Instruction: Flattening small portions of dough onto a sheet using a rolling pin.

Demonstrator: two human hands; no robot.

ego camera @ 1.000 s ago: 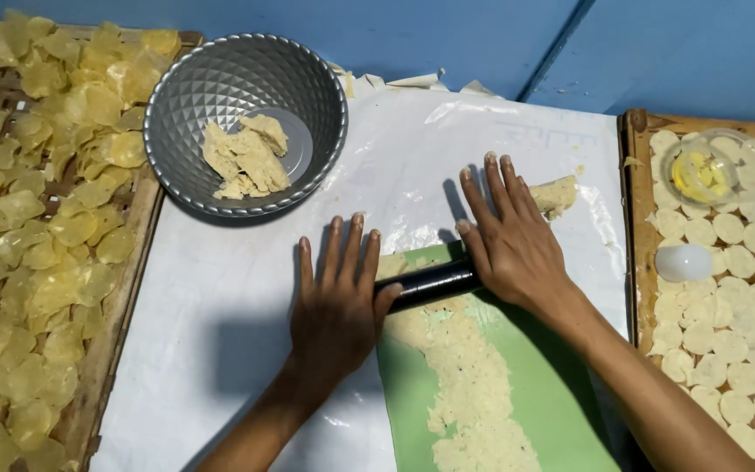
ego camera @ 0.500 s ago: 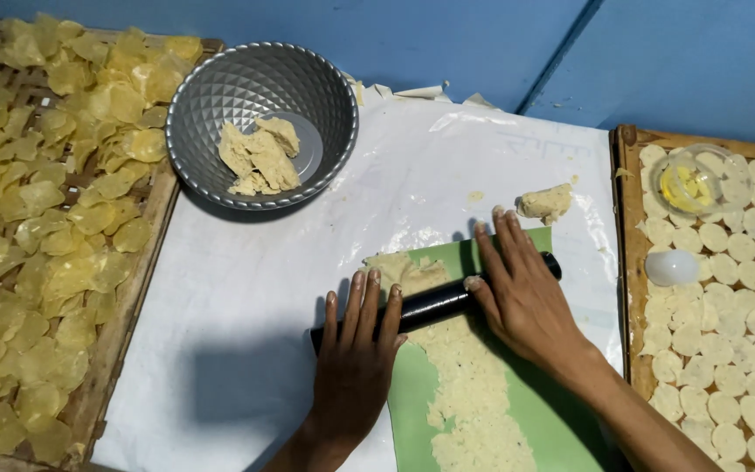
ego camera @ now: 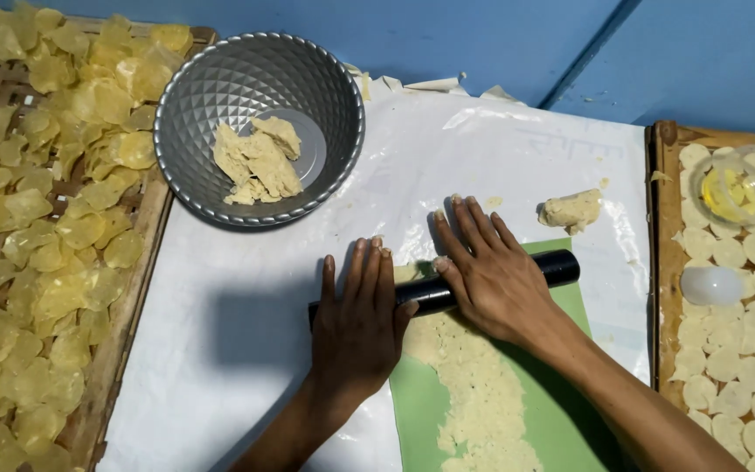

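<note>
— Since the white plastic sheet (ego camera: 246, 350) is spread between the two trays, what is kept on it?

— A green mat (ego camera: 561, 411) is laid there, so that the dough strip (ego camera: 474, 393) is not stuck to the sheet. It looks pale, thin and crumbly.

— How is the black rolling pin (ego camera: 561, 265) held?

— It is pressed across the strip's far end by the left hand (ego camera: 358, 323) and the right hand (ego camera: 487, 275), palms flat, fingers stretched and slightly apart, nothing gripped. Spare dough is kept in the grey bowl (ego camera: 194, 96).
</note>
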